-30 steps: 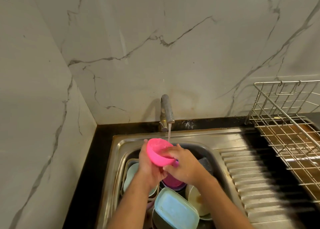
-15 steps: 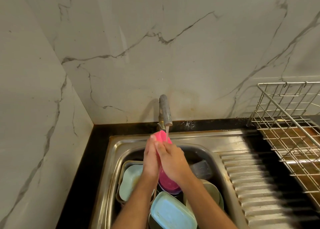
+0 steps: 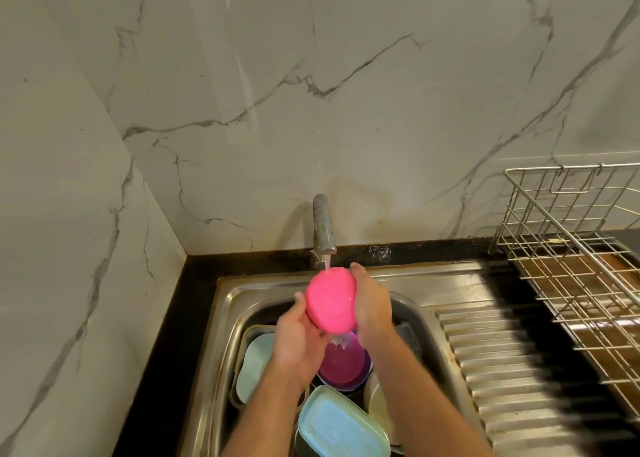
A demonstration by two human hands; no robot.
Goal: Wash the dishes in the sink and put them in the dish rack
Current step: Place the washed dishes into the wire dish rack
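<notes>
1. Wall (image 3: pixel 69 214): white marble-look panels with grey veins, glossy, meeting in a corner at left.

2. Counter (image 3: pixel 166 335): black, polished strip round the sink.

3. Sink (image 3: pixel 221 318): stainless steel, rounded basin, dull and water-stained. Inside I count a pale blue tub (image 3: pixel 254 366) at left, a blue-lidded box (image 3: pixel 341 429) at the front, a purple bowl (image 3: pixel 343 363) in the middle and a cream plate (image 3: pixel 377 404) to its right; all smooth plastic as far as I can judge.

4. Left hand (image 3: pixel 298 339): curled under the pink bowl (image 3: pixel 330 299), gripping its lower edge.

5. Pink bowl: bright, round plastic, held above the basin with its outside toward me, directly under the stream from the tap (image 3: pixel 322 228). Water runs off its lower edge onto the purple bowl.

6. Right hand (image 3: pixel 370 304): laid along the bowl's right flank, fingers wrapped round it. Both hands are clamped on this one item.

7. Drainboard (image 3: pixel 502 370): ribbed steel, sloping.

8. Rack (image 3: pixel 571 266): silver wire grid, square mesh, nothing in it that I can see.

Risks, my estimate: wet smooth plastic may slip and drop into the stack below; the stream on the curved outside may splash over the counter; the carry to the rack crosses the drainboard, so a loose grip there means a drop.
</notes>
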